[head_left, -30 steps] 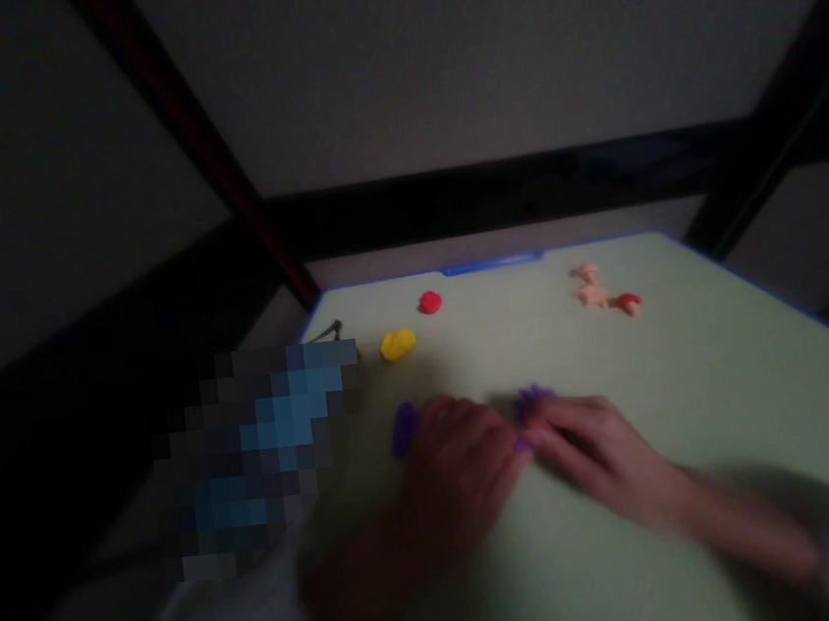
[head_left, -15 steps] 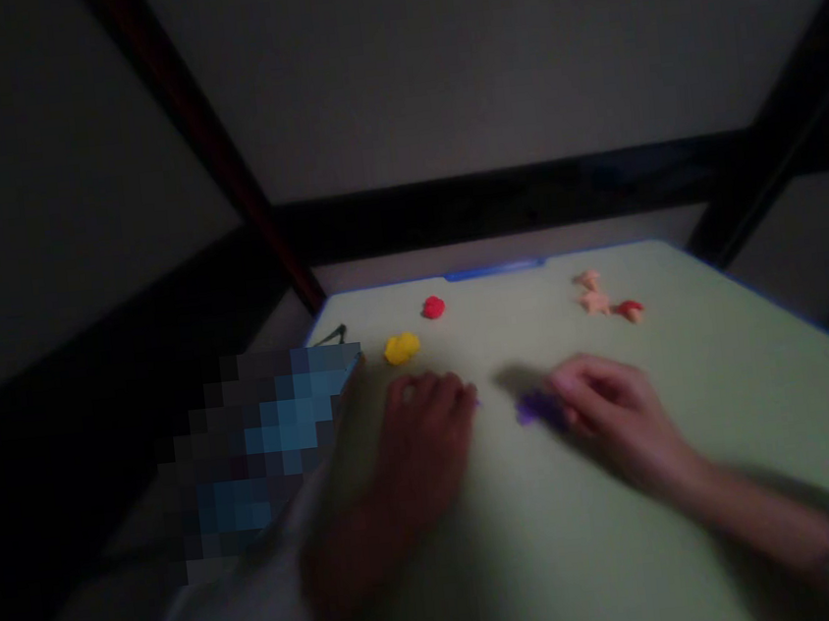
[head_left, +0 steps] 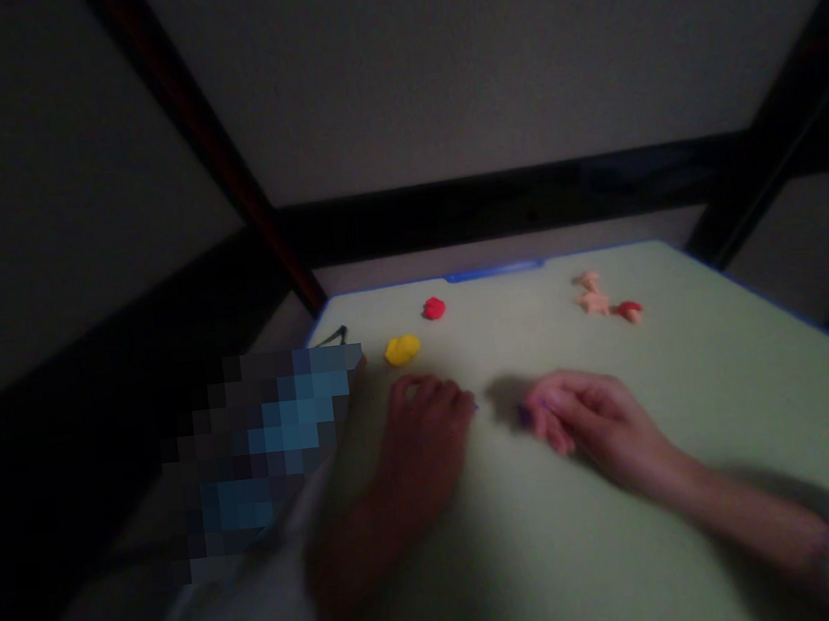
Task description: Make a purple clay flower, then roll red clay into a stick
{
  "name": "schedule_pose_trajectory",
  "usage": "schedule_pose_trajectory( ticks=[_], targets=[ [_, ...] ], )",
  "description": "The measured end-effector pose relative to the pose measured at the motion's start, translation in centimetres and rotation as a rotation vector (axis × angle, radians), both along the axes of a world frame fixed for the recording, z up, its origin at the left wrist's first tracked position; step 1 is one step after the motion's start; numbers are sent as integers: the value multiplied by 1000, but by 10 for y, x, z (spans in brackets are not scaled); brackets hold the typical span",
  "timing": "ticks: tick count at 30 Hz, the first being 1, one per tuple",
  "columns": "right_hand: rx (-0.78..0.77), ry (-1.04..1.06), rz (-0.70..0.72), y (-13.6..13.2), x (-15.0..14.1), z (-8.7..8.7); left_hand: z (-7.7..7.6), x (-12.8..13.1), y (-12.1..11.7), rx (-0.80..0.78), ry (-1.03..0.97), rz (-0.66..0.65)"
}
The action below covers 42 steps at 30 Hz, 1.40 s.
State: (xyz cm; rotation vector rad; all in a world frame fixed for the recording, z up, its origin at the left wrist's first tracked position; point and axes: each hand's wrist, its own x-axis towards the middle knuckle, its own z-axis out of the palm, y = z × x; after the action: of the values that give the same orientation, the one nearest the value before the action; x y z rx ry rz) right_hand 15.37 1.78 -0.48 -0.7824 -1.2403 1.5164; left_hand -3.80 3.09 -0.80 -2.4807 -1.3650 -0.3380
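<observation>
My right hand (head_left: 593, 425) is over the right-centre of the table, fingers closed on a dark purple lump of modelling clay (head_left: 525, 414). Most of that lump is hidden behind the fingers. To its left my left hand (head_left: 428, 428) rests low on the tabletop, with the fingers curled and pressed together. A tiny purple bit (head_left: 476, 406) pokes out at its fingertips; the rest is covered by them. Just beyond my left hand lies a yellow clay lump (head_left: 402, 349), and a smaller red lump (head_left: 434, 308) sits farther back.
Peach clay pieces (head_left: 595, 303) lie at the back right, beside a small red-topped piece (head_left: 631, 311). The pale table (head_left: 544, 554) has a blue edge and stands close to a wall. A blurred blue patch (head_left: 296, 412) is at the left edge.
My right hand has turned and its fingers have folded over the purple clay, which shows less now. The left hand stays nearly still.
</observation>
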Motion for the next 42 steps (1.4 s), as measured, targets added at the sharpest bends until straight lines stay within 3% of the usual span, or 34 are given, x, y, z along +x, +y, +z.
schedule_pose_trajectory(
  ticks=[6, 11, 16, 21, 25, 30, 32, 37, 42],
  targets=[
    [-17, -1, -21, 3, 1, -4, 5, 2, -6, 139, -126, -59],
    [-41, -63, -7, 1, 1, -1, 9, 5, -21, 301, -464, -361],
    [-58, -30, 77, -8, -6, 1, 4, 11, -28, 111, -537, -524],
    [-164, -54, 230, -15, -13, -5, 2, 15, -24, 24, -750, -713],
    [-108, -22, 231, -16, -15, 0, 5, 15, -26, -74, -769, -603],
    [38, -69, 139, -16, -13, 9, 2, 16, -30, -203, -1021, -249],
    [61, -101, 91, -15, -12, 10, 1, 17, -31, -274, -1064, -172],
    [65, -175, 12, -12, -8, 7, 7, 17, -27, -388, -983, -263],
    [42, -177, -9, -10, -5, 3, 8, 19, -22, -385, -994, -287]
  ],
)
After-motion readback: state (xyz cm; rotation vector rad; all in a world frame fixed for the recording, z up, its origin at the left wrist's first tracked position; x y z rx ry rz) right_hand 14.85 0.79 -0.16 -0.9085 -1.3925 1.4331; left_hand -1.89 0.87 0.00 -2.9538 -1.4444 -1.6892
